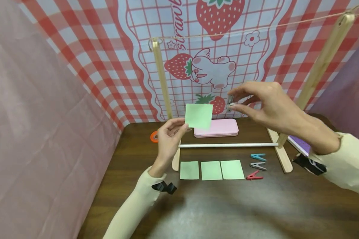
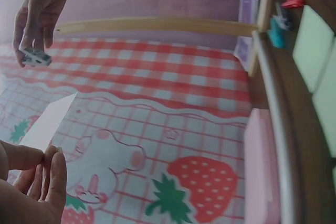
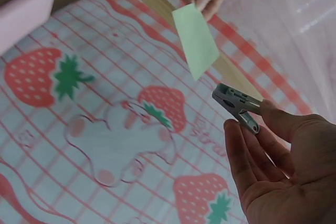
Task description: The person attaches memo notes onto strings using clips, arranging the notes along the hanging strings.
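A square green paper note [image 1: 198,115] is pinched at its lower left corner between the thumb and fingers of my left hand [image 1: 170,134], raised above the table. To its right, my right hand [image 1: 264,103] pinches a grey clothespin [image 3: 236,106] by its handle ends, thumb on one side and fingers on the other. In the right wrist view the clothespin's tip points toward the note, with space between them. A string [image 1: 251,30] runs above both hands, tied between two wooden posts [image 1: 162,79].
Three green notes [image 1: 211,170] lie in a row on the table. Beside them are a blue clothespin [image 1: 258,157], a grey one [image 1: 258,166] and a red one [image 1: 254,175]. Behind are a white crossbar [image 1: 227,145], a pink case [image 1: 224,128] and an orange tape roll [image 1: 154,136].
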Tool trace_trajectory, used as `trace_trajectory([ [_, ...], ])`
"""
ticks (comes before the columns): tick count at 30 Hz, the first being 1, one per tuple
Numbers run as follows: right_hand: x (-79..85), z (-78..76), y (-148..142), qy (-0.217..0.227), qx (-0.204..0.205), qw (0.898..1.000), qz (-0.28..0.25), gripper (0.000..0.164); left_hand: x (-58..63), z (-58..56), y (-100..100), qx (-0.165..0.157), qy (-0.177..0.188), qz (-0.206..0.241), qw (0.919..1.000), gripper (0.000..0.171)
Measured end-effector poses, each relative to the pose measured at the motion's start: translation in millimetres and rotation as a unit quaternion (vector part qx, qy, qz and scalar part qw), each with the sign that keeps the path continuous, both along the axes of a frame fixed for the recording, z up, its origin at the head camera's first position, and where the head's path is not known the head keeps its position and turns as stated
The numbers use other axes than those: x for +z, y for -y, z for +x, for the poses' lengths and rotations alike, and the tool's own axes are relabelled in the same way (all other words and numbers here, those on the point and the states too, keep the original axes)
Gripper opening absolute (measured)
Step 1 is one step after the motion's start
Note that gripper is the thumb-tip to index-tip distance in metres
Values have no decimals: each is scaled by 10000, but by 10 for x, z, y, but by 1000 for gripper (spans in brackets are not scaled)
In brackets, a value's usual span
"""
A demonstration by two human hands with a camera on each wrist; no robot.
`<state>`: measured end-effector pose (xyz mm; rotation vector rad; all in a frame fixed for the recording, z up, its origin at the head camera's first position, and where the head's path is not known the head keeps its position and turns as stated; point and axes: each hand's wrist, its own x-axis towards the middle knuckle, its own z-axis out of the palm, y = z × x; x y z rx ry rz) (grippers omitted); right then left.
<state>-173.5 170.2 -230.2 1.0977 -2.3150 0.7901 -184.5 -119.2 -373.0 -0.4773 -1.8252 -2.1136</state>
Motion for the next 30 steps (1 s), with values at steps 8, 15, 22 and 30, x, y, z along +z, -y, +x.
trace_trajectory([
  [8, 355, -158, 91, -179, -29, 9996, -195, 29, 316, -176, -34, 302, -725, 232, 9966, 28],
  [15, 575, -303, 179, -322, -151, 9992, -207, 23, 538, -271, -52, 364, -1026, 488, 9929, 28],
  [22, 802, -399, 296, -334, -357, 9987, -175, 21, 722, -359, -117, 374, -1280, 602, 9892, 29],
  [30, 999, -510, 451, -337, -514, 9971, -449, 20, 915, -434, -156, 621, -1563, 667, 9835, 28],
])
